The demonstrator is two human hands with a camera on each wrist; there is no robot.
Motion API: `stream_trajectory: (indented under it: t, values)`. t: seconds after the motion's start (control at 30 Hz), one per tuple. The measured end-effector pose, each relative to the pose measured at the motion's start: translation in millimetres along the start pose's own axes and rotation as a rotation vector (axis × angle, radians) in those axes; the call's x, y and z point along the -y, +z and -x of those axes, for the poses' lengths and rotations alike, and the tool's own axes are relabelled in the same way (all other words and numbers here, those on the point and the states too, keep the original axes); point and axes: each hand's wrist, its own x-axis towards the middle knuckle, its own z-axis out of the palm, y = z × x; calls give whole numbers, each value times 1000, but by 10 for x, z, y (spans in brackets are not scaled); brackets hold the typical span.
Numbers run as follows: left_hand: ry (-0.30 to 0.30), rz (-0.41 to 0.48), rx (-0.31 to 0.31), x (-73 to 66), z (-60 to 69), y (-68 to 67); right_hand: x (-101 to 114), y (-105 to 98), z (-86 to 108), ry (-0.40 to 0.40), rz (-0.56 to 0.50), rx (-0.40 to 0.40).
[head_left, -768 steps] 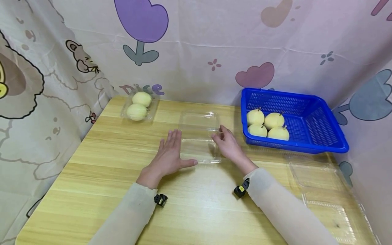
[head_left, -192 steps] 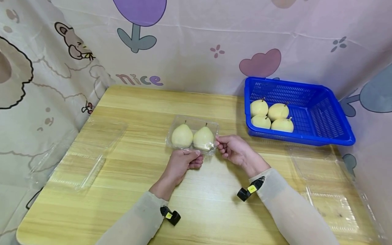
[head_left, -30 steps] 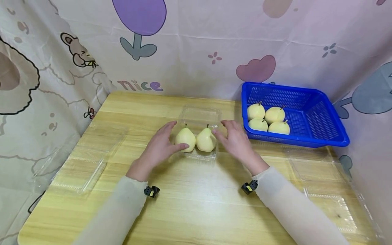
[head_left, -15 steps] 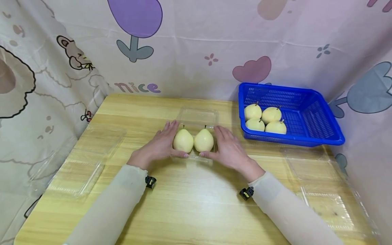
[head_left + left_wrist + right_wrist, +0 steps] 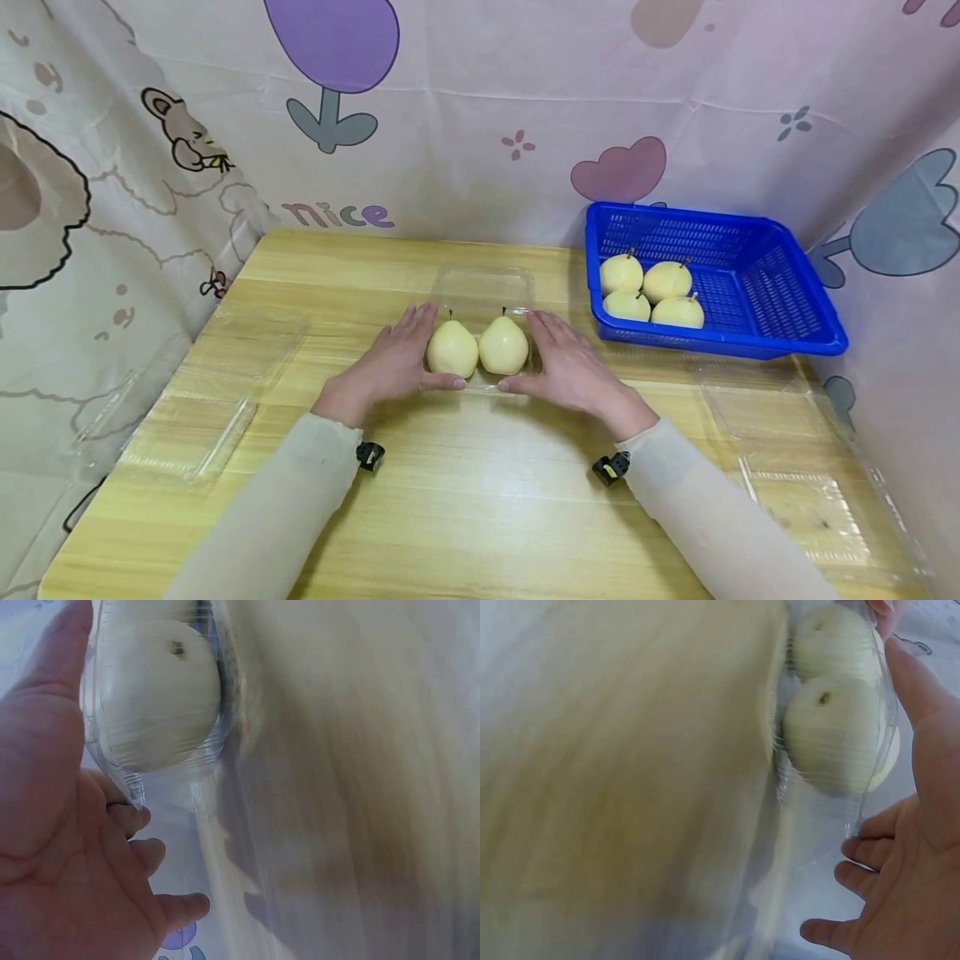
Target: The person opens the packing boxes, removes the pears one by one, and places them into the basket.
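Two pale yellow pears, a left pear point(image 5: 452, 349) and a right pear point(image 5: 503, 345), stand stem up in a clear plastic clamshell box point(image 5: 483, 287) mid-table. Its lid lies folded back toward the wall. My left hand point(image 5: 393, 358) rests along the box's left side, thumb at the front rim. At the right side, my right hand point(image 5: 570, 367) touches the box the same way. Both wrist views show the fingers extended and loosely spread, with the thumb along the rim. In the right wrist view, the nearer pear point(image 5: 832, 735) shows through the ribbed wall.
A blue plastic basket point(image 5: 787, 333) at the back right holds several pears point(image 5: 667, 282) in its left part. An opened clear clamshell point(image 5: 187, 417) lies at the left table edge; more clear packaging point(image 5: 806, 508) lies at the right edge. A printed curtain point(image 5: 465, 108) hangs behind.
Over the last second both hands closed in on the box's sides, thumbs at the front. Earlier the box stood without pears, then two pears sat under a lowered lid; now the lid is back.
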Motion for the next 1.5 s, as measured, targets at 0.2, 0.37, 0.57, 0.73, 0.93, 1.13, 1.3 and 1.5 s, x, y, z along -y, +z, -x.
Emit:
stream_trajectory:
  t: [0.2, 0.37, 0.57, 0.73, 0.93, 1.13, 1.3, 1.5]
  values:
    - [8, -43, -2, -56, 37, 14, -26, -70, 19, 7, 21, 30]
    - [9, -89, 18, -44, 13, -5, -21, -78, 20, 0, 34, 39]
    - [17, -121, 35, -63, 7, -21, -31, -77, 29, 1, 27, 39]
    - [25, -139, 25, -85, 15, -12, -35, -85, 21, 8, -12, 20]
    - [22, -132, 16, -86, 21, 16, 34, -142, -29, 93, -169, -66]
    - [18, -125, 16, -80, 15, 18, 126, -209, -96, 133, -212, -138]
    - [11, -117, 21, -85, 18, 10, 180, -188, -135, 136, -197, -141]
    - [7, -111, 19, -88, 21, 17, 211, -145, -167, 161, -182, -94]
